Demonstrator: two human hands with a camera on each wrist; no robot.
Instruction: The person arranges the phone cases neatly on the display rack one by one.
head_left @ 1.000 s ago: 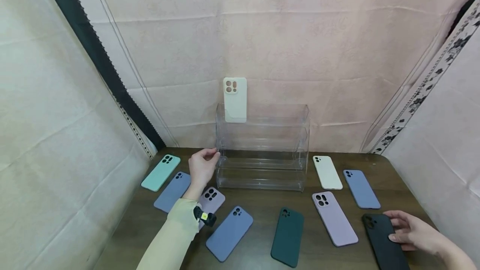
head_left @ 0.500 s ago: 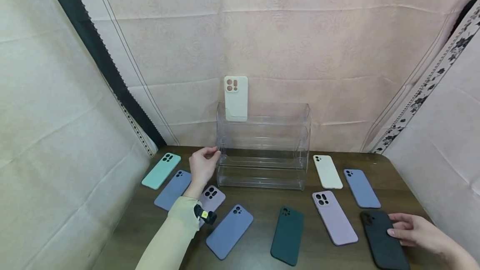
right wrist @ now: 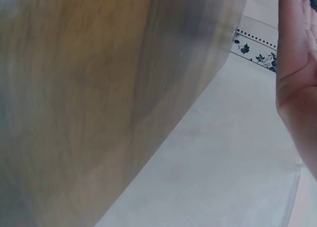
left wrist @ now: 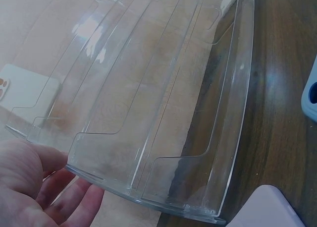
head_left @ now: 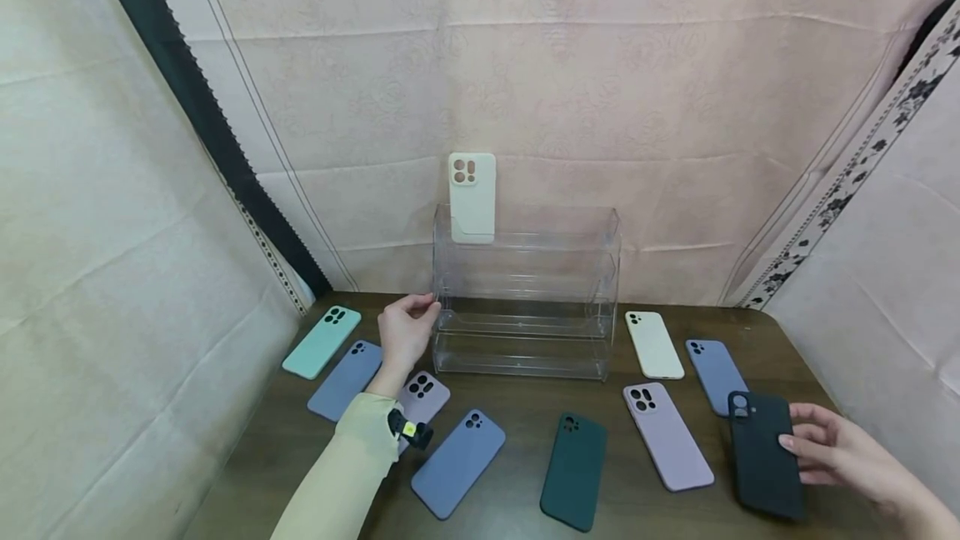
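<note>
At the stepped clear acrylic display rack (head_left: 517,363), my left hand (head_left: 406,333) grips the left side edge. The left wrist view shows the thumb and fingers of that hand (left wrist: 47,185) at the side panel. A white phone case (head_left: 472,202) stands upright in the rack's top tier, at its left end. On the right, my right hand (head_left: 836,450) holds a black phone case (head_left: 765,461) by its right edge, tilted up off the table. In the right wrist view that hand (right wrist: 299,73) is mostly cut off, and only a dark corner of the case shows.
Phone cases lie around the rack: mint (head_left: 322,343), blue (head_left: 345,382), lilac (head_left: 423,398), blue (head_left: 459,467) and dark green (head_left: 573,473). Right of it lie white (head_left: 655,345), lilac (head_left: 669,437) and blue (head_left: 720,369) ones. Cloth walls (head_left: 555,90) enclose the wooden table (head_left: 510,507).
My right hand has raised the black phone case from the table and tipped it more upright, its top now overlapping the blue case behind. My left hand stays at the rack's edge.
</note>
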